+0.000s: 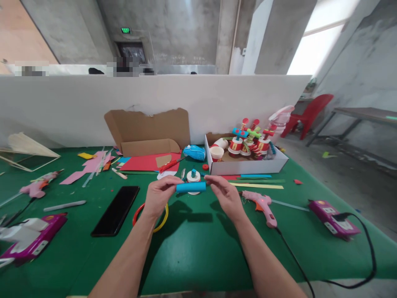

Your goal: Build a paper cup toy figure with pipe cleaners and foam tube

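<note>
A rolled blue paper tube [191, 187] is held level above the green table by its left end, pinched in my left hand [161, 193]. My right hand [225, 195] is just beyond the tube's right end, its thumb and fingers bent and apart, with a small gap to the tube. Behind the tube stands an upturned white paper cup [193, 176] with a blue paper spring on top. Under my left wrist lie a red and a yellow ring [165, 218], partly hidden by the arm.
A pink glue gun [261, 204] lies right, a black phone [116, 211] left. Behind are a white box [248, 167] of paper-cup figures, a blue pouch [194, 152], red paper [139, 163] and cardboard [149, 129]. Purple power strips [333, 221] sit at both sides.
</note>
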A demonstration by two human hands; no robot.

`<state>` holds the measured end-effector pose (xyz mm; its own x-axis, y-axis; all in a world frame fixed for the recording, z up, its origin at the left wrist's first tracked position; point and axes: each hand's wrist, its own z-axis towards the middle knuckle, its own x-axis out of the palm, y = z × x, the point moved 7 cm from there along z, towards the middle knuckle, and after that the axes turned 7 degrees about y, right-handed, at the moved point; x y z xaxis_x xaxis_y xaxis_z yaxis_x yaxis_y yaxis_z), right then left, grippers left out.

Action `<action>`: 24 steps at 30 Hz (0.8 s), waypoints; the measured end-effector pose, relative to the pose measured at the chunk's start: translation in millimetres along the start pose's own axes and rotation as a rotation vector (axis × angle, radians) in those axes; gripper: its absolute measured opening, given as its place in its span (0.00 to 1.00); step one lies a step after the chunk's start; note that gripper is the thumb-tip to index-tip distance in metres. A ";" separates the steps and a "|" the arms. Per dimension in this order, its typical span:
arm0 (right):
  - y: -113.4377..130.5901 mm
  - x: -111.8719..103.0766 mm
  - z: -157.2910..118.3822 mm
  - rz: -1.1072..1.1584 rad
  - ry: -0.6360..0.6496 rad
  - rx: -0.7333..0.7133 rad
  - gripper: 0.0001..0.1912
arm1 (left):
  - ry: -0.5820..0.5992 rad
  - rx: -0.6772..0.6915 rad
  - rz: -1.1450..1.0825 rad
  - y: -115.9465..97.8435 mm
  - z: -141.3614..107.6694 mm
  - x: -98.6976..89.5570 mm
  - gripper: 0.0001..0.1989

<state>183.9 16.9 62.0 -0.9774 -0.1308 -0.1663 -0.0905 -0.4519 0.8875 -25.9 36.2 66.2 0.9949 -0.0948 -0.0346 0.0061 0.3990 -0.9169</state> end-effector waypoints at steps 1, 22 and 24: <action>0.5 0.2 0.4 -0.017 0.008 -0.020 0.12 | -0.002 0.011 0.004 -0.3 0.1 -0.2 0.04; -4.6 13.2 -0.2 -0.070 0.041 -0.039 0.15 | 0.307 0.084 0.197 2.4 -8.4 32.8 0.03; -5.8 12.9 -0.1 -0.054 0.039 -0.034 0.16 | 0.303 0.169 0.224 -3.0 -9.9 33.9 0.03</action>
<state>171.8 17.7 54.6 -0.9629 -0.1399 -0.2308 -0.1355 -0.4889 0.8617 6.8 22.8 63.9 0.8989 -0.2424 -0.3649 -0.1660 0.5825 -0.7957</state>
